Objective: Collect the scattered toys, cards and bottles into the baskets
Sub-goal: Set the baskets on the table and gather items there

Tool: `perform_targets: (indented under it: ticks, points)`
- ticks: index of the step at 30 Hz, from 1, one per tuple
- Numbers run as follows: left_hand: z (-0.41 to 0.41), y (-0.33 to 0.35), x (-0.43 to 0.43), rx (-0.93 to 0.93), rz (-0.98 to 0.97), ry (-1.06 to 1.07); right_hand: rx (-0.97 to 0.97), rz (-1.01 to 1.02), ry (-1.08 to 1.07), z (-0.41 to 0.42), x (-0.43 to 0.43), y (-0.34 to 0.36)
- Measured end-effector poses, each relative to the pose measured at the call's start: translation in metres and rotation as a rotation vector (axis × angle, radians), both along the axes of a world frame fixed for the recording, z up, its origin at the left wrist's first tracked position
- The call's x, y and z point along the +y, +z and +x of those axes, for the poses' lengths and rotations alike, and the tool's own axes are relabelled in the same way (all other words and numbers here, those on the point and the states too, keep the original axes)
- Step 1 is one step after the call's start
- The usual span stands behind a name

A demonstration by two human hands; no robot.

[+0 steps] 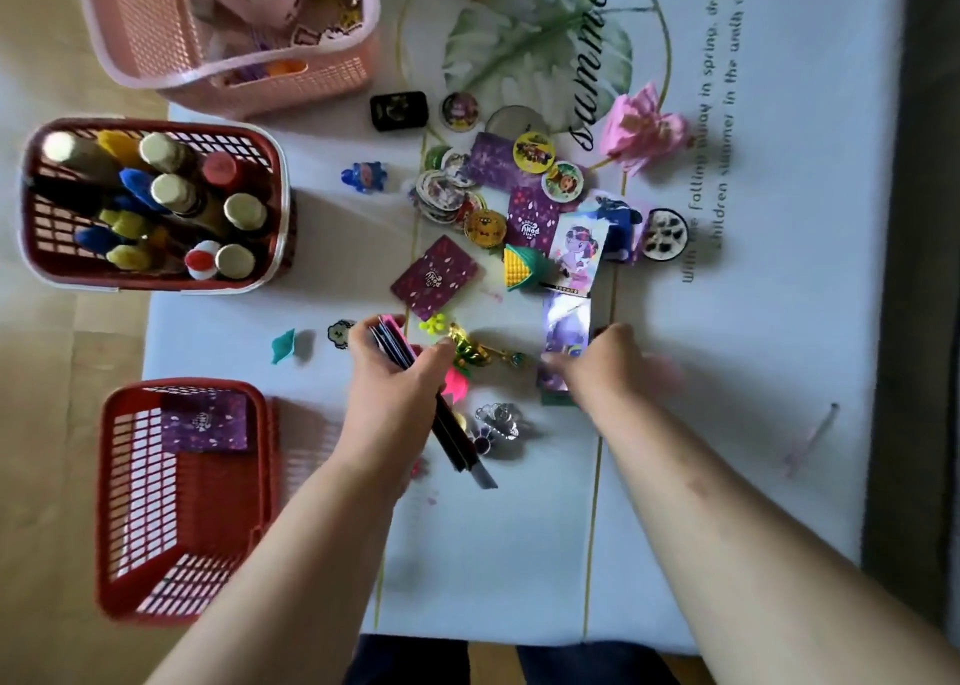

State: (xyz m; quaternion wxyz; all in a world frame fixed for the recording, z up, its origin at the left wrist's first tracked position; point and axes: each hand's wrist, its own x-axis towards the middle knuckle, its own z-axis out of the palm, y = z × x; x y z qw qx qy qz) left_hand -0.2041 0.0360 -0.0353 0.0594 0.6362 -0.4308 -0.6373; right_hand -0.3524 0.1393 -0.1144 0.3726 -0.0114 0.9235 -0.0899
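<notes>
While the left hand (pixel 395 388) pinches a loose card stack (pixel 454 437) at lower centre, the right hand (pixel 602 367) is at the shiny card (pixel 566 326) mid-frame, its grip unreadable through blur. The stack could splay and spill.

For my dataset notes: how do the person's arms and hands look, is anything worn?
Left forearm and right forearm are bare, no sleeves in view. The left hand and right hand wear no gloves; no watch or ring shows, though the right hand is blurred.
</notes>
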Motion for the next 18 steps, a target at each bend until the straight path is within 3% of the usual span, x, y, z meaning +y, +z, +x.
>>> perform_targets:
  ticks: [3, 8, 13, 15, 18]
  points:
    - [0.002, 0.001, -0.007, -0.006, -0.011, -0.023, -0.054, 0.060, 0.053, 0.017, 0.004, 0.000]
    - [0.011, 0.004, -0.020, 0.030, -0.020, -0.042, 0.018, 0.069, 0.062, 0.021, 0.008, -0.002]
    - [0.024, 0.006, -0.026, 0.059, 0.025, -0.053, -0.045, -0.296, -0.317, 0.030, 0.018, 0.017]
    - [0.029, 0.007, -0.028, 0.067, 0.048, -0.061, -0.029, -0.334, -0.295, 0.040, 0.016, 0.038]
    - [0.037, 0.010, -0.032, 0.077, 0.056, -0.053, -0.077, -0.375, -0.060, 0.066, -0.003, 0.085]
